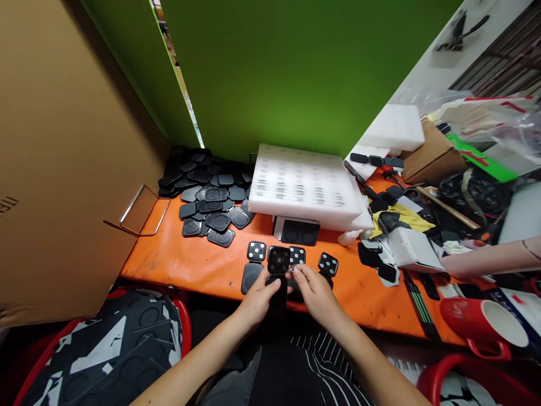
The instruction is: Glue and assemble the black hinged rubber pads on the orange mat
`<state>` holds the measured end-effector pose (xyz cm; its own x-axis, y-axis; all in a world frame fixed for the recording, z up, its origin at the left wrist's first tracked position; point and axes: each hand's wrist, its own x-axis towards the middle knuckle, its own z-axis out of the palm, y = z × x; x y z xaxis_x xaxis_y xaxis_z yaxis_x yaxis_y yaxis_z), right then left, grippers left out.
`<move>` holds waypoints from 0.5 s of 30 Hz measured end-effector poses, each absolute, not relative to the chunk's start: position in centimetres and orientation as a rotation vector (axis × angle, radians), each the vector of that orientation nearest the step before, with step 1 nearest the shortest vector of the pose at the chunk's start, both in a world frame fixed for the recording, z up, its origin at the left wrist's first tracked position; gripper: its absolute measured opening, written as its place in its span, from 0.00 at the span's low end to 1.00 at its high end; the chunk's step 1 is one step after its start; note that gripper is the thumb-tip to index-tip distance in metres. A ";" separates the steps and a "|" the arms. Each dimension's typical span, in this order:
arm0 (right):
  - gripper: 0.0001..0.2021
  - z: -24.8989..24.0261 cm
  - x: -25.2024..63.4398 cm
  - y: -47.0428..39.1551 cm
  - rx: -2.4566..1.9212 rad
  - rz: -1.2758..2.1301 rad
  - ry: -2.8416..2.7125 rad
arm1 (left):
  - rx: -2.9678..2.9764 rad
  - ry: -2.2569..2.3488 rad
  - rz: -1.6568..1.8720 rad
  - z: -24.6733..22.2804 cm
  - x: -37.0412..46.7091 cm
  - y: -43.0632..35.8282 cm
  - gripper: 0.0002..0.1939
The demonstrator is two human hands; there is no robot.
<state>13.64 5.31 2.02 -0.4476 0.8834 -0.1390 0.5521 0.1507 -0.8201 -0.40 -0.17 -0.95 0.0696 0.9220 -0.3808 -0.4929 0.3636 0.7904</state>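
My left hand (257, 299) grips a black folding piece (279, 260), two square halves joined by a hinge, by its lower part. The upper half stands up and shows faint dark round marks. At its right edge my right hand (313, 290) has thumb and forefinger pinched together; a tiny pale thing seems to be at the fingertips, too small to name. Around my hands lie similar opened black pieces with white dots: one at the left (256, 251), one behind my right fingers (297, 255), and one farther right (328, 264), their lower halves partly hidden.
A heap of black pieces (211, 203) lies left on the orange table (147, 259). A white foam block (304, 180) stands at the back, a black sheet with circles (300, 232) before it. Right are a small white bottle (349, 237), clutter and a red mug (473, 318).
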 end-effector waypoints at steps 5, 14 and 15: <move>0.13 3.7 13.1 5.4 -1.514 0.773 -2.405 | 1.083 1.283 1.100 -0.4 -0.4 -0.7 0.28; 0.13 4.4 13.3 5.3 -1.353 0.881 -2.529 | 1.518 1.445 0.799 -0.2 -0.9 -2.0 0.41; 0.14 4.3 13.4 5.3 -1.362 0.895 -2.501 | 1.509 1.437 0.799 -0.3 -0.9 -2.1 0.42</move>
